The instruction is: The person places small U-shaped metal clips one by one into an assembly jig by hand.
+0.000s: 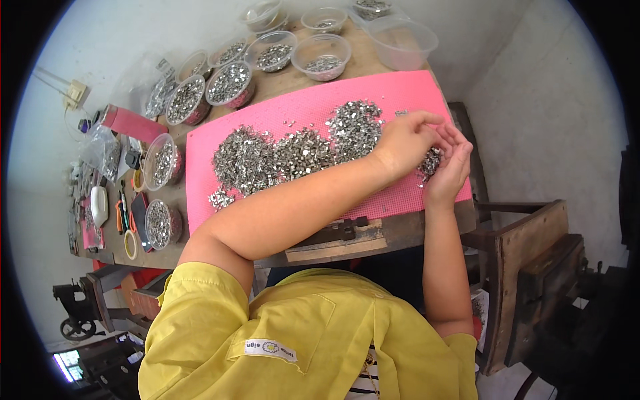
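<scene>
Cupping our hands about a small pile [431, 160] of shiny metal bits near the right edge of a pink mat [407, 87], we have the left hand [408, 141] at the pile's left and the right hand [448, 177] at its right. Our left fingers bend toward the right ones, and we cannot tell whether they pinch any bits; our right fingers stand loosely curved, with no bits seen in their grip. To the left of our hands, we see three bigger heaps [303, 153] lying close together on the mat, with a little cluster [220, 198] just below the leftmost one. Behind the mat, on the wooden desk [275, 83], we have clear tubs [321, 47], many holding metal bits, and at the left a pink container [133, 123] and a roll of tape [127, 244]
</scene>
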{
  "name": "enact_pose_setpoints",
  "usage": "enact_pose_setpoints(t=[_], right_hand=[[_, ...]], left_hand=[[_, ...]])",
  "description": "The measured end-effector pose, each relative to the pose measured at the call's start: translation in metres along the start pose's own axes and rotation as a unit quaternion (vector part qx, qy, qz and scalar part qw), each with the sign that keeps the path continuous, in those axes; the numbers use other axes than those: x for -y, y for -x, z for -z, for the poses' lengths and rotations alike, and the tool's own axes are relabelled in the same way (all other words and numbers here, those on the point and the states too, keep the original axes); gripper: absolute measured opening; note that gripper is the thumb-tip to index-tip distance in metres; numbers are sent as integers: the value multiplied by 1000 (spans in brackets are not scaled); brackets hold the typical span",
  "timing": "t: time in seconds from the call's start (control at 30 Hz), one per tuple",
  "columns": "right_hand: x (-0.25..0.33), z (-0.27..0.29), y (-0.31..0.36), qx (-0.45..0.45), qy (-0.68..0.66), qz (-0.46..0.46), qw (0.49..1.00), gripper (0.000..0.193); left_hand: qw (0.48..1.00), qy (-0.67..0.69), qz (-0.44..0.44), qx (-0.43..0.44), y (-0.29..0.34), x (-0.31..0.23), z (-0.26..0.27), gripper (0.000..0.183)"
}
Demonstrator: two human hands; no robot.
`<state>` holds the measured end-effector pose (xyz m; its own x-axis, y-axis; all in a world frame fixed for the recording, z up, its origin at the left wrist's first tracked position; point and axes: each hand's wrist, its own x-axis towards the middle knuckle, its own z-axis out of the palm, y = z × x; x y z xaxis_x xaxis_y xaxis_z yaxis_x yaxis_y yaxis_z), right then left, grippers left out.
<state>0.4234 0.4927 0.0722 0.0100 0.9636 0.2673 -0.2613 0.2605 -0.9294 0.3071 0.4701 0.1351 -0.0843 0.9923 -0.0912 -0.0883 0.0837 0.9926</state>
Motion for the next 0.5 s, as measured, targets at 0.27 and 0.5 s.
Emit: enact_pose_setpoints(t=[0.27,0.5], right_hand=[[8,-6,3,-17,23,5,1000,54],[4,-1,4,-9,26,6,1000,58]], left_hand=[[982,160,-12,-97,0,-6,0,16],[988,105,14,-108,0,-5,-10,32]])
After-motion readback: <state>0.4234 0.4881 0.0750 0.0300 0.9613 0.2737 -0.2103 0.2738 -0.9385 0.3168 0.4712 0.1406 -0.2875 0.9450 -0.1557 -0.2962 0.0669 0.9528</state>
